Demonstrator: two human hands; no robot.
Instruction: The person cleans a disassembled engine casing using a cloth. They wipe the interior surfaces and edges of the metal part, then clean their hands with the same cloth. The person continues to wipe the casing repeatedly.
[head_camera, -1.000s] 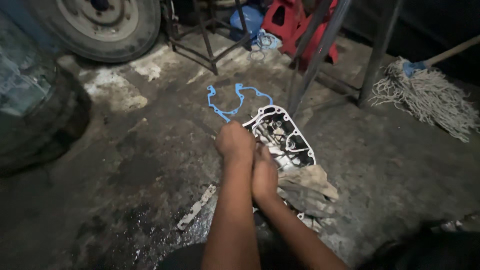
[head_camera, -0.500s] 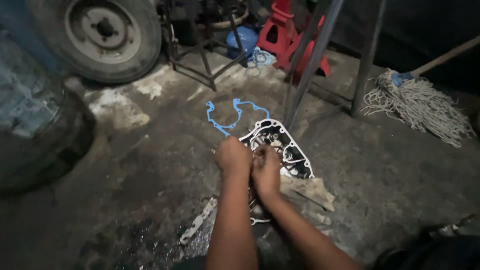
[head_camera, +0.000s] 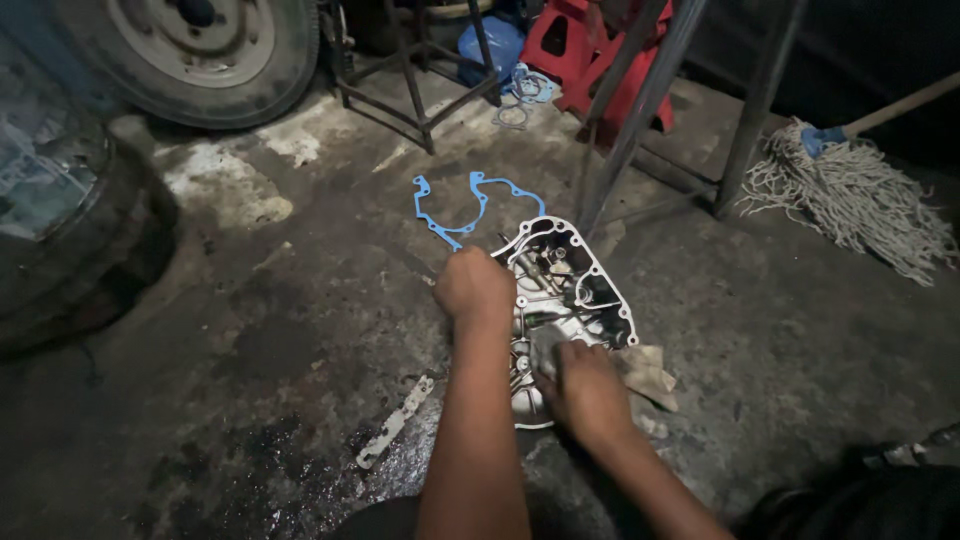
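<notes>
Floor (head_camera: 300, 330): stained concrete, dark and wet near my knees; I log everything on it from my two grips outward.

Beyond the left grip: blue gasket (head_camera: 462, 207), flat on the floor, just past the cover's far end. Further out, metal stand legs (head_camera: 640, 110), a red stool (head_camera: 585, 45) and a blue bag (head_camera: 492, 45).

Far left of both grips: tyre with wheel (head_camera: 185, 50) and a dark drum (head_camera: 60, 230).

Far right: mop (head_camera: 850, 195), head spread on the floor.

Near side, left of the right grip: a pale flat strip (head_camera: 395, 425).

Under the right grip: a rag (head_camera: 648, 370), partly beneath the cover.

Engine cover (head_camera: 570, 290): silver casting, inner side up, lying between and under both grips.

Left hand (head_camera: 473, 287): grip closed in a fist, on the cover's left edge; I cannot tell what it encloses.

Right hand (head_camera: 585, 385): grip curled on the cover's near end; contents not visible.
</notes>
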